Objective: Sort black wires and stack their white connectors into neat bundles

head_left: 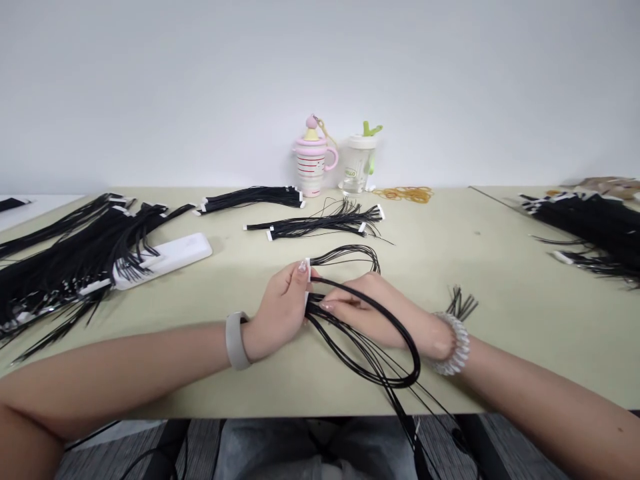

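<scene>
At front of desk [465, 380], left hand [280, 310] pinching white tab [307, 270] on black wire bundle [380, 381]; right hand [367, 313] gripping same bundle just beside tab, fingers closed.

This pale green table [480, 333] is carrying a ton of stuff: black wire bundles [75, 260] with white tabs are sprawling across the left side, more are lying mid-table and piling up on the right, a white plastic block [165, 258] is sitting against them, and a pink striped mug [310, 170], see-through tumbler [358, 167] and loose rubber bands [404, 194] are hanging out along the back.
</scene>
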Action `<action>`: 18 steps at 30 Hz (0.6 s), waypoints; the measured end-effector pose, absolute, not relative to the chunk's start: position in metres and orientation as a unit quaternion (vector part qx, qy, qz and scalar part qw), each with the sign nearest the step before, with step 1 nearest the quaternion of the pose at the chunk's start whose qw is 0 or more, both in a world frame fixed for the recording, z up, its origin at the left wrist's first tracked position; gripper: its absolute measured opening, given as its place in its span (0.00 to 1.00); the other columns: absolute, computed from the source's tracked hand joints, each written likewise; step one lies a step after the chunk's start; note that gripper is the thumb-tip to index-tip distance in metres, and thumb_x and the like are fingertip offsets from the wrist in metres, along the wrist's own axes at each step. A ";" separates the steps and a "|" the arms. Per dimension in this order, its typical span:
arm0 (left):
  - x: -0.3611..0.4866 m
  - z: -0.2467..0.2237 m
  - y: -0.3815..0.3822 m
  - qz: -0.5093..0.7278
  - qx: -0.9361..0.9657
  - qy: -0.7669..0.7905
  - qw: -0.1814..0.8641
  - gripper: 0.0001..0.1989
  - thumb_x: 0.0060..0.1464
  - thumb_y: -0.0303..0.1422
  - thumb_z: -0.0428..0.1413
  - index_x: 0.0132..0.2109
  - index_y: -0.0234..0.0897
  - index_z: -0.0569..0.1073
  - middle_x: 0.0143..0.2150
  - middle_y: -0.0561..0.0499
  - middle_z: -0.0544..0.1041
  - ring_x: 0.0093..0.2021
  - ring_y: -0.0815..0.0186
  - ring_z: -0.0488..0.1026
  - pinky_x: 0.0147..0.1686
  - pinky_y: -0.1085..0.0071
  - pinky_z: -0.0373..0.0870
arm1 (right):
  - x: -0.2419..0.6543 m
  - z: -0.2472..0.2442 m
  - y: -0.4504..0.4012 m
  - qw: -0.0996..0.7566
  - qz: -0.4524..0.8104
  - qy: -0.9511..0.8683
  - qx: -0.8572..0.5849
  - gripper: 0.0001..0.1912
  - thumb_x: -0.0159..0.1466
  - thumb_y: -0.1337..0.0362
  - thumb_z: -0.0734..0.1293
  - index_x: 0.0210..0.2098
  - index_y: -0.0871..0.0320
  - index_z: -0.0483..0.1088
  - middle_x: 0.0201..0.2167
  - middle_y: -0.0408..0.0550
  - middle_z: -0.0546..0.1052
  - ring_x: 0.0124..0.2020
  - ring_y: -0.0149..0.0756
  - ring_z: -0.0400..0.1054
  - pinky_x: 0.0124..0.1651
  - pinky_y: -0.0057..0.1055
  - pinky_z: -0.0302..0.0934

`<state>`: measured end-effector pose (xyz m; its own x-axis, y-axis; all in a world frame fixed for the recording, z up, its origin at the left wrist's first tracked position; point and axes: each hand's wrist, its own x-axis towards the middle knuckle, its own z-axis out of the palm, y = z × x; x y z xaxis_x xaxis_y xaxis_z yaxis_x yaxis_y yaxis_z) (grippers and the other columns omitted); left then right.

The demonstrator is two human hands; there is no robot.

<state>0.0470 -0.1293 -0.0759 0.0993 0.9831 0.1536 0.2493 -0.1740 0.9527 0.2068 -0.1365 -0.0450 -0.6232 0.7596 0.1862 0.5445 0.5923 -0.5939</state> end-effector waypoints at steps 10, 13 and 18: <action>0.045 -0.077 -0.129 0.448 0.671 0.473 0.354 0.22 0.58 0.44 0.38 0.33 0.35 0.70 0.22 0.54 0.65 0.24 0.71 0.61 0.25 0.74 0.60 | 0.208 -0.052 -0.136 0.231 0.132 -0.913 -0.310 0.11 0.59 0.71 0.58 0.21 0.60 0.56 0.17 0.35 0.57 0.19 0.19 0.47 0.25 0.20 0.46; 0.045 -0.078 -0.128 0.445 0.664 0.479 0.363 0.21 0.57 0.45 0.39 0.33 0.35 0.69 0.23 0.54 0.65 0.23 0.71 0.62 0.25 0.74 0.60 | 0.207 -0.057 -0.135 0.231 0.116 -0.917 -0.303 0.10 0.60 0.70 0.57 0.22 0.60 0.56 0.18 0.36 0.59 0.19 0.20 0.49 0.26 0.20 0.47; 0.047 -0.079 -0.126 0.442 0.622 0.487 0.424 0.21 0.56 0.47 0.40 0.33 0.36 0.67 0.20 0.56 0.63 0.19 0.72 0.61 0.19 0.75 0.60 | 0.206 -0.057 -0.136 0.209 0.034 -0.919 -0.334 0.07 0.61 0.67 0.56 0.27 0.60 0.62 0.23 0.42 0.66 0.23 0.25 0.56 0.29 0.25 0.52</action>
